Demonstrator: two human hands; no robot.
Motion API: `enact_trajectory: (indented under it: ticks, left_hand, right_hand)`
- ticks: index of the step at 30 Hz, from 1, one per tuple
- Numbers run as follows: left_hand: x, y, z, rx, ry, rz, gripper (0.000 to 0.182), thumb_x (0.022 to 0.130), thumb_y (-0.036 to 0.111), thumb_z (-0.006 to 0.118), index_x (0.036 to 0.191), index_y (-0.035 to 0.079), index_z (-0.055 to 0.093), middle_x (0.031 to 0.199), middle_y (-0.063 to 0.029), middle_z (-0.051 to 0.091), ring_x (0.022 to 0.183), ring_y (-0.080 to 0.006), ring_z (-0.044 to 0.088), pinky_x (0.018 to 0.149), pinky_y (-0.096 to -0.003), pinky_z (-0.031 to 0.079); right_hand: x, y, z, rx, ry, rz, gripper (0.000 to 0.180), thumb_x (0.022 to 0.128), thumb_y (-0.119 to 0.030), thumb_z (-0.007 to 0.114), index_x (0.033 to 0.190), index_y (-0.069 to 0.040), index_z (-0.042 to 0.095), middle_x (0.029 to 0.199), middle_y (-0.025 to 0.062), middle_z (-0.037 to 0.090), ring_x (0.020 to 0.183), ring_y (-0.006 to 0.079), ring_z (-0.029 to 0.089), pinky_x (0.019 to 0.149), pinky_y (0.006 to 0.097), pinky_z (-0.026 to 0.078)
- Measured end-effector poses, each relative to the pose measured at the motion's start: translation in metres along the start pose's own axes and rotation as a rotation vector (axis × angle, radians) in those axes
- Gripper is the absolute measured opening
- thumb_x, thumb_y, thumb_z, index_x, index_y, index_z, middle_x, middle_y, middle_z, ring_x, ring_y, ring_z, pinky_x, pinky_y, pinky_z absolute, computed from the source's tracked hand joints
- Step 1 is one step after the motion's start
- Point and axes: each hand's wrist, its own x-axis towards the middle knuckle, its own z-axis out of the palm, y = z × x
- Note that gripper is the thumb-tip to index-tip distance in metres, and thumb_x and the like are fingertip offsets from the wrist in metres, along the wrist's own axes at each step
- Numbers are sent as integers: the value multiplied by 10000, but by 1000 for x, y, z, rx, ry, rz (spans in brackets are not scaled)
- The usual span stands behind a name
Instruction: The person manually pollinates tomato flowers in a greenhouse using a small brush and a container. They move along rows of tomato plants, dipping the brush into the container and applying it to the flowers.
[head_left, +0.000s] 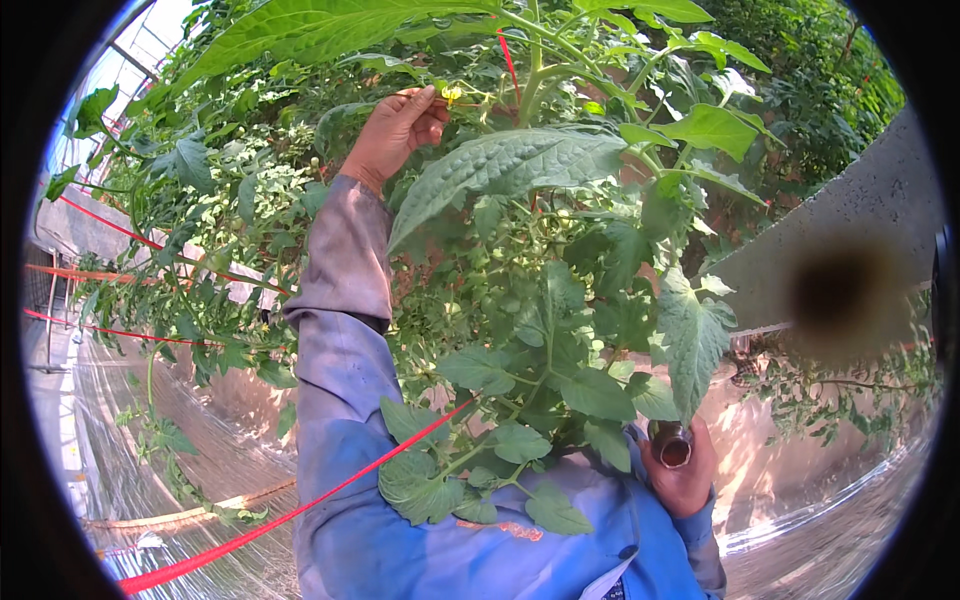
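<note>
Raised among tomato plants, my left hand (405, 127) pinches a thin brown stick (469, 104) between thumb and fingers. Its far end lies by a yellow tomato flower (451, 93), close to my thumb; whether they touch I cannot tell. A thick green tomato stem (531, 94) rises just to the right, and a broad leaf (517, 161) spreads below the hand. Low on the right, my right hand (694, 472) is wrapped around a small dark bottle (673, 450). The bottle's round mouth faces me, with reddish brown inside, and leaves hide part of it.
A red cord (315, 502) slants across my left arm's side, and more red strings (112, 221) run at the left. Leafy shoots (517, 442) stand against my chest. A grey concrete wall (847, 187) is at right; clear plastic sheeting (172, 420) covers the lower left. One dark blurred spot obscures the right.
</note>
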Motion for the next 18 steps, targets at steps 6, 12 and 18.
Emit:
enact_trajectory:
  ticks: [6,12,18]
  left_hand:
    - [3,4,3,-75,-30,41,296,1154,332,691,1158,42,746,977,-60,773,757,-89,702,703,-266,607]
    - [-4,-2,-1,-48,90,31,285,1155,323,691,1130,47,759,947,-47,780,740,-94,702,677,-265,596]
    - [-64,-17,-22,-127,311,53,266,1131,275,729,1195,22,780,1021,-70,794,801,-133,737,694,-294,624]
  right_hand:
    - [1,2,1,-1,0,8,752,801,-64,973,1449,32,603,1361,257,710,1253,387,737,1062,432,594]
    - [8,-4,2,30,36,-97,732,801,-85,980,1437,11,629,1391,246,715,1269,390,740,1081,429,592]
    - [8,-6,-2,21,55,-158,735,818,-88,974,1467,-22,636,1374,191,723,1232,312,748,1040,403,606]
